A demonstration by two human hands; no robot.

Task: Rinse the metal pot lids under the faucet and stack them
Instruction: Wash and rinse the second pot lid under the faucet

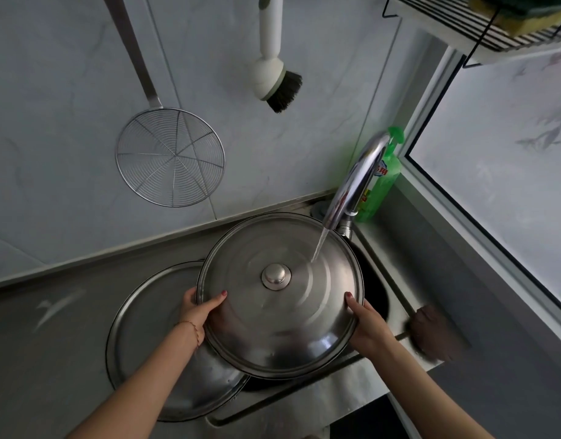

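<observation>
The domed lid (280, 296) is being held over the sink (380, 270), knob (276, 276) side up, tilted with its near edge toward me, and I am gripping it at the rim with both hands. My left hand (196, 312) is clamping the rim on its side, thumb lying over the top face and fingers hidden underneath; my right hand (366, 326) is doing the same on the opposite rim, thumb on top. The stream from the faucet (356, 182) is landing on the dome just beyond my right thumb, a little to the right of the knob, and water appears to be sheeting down toward my right palm. In my judgement the rinse is only partly covering the surface: the area ahead of my left thumb is looking dry. To do this step well I am advising myself to turn the lid by walking the rim through both grips, so each sector is passing under the stream, and to be keeping the tilt so runoff is draining into the basin and not toward my wrists. The wet steel is likely slippery, so the thumbs should be pressing firmly. A second, flatter lid (152, 327) is lying just below and left of my left hand, partly under the held one; it is serving as the probable stacking spot, though I cannot tell whether it is rinsed.
</observation>
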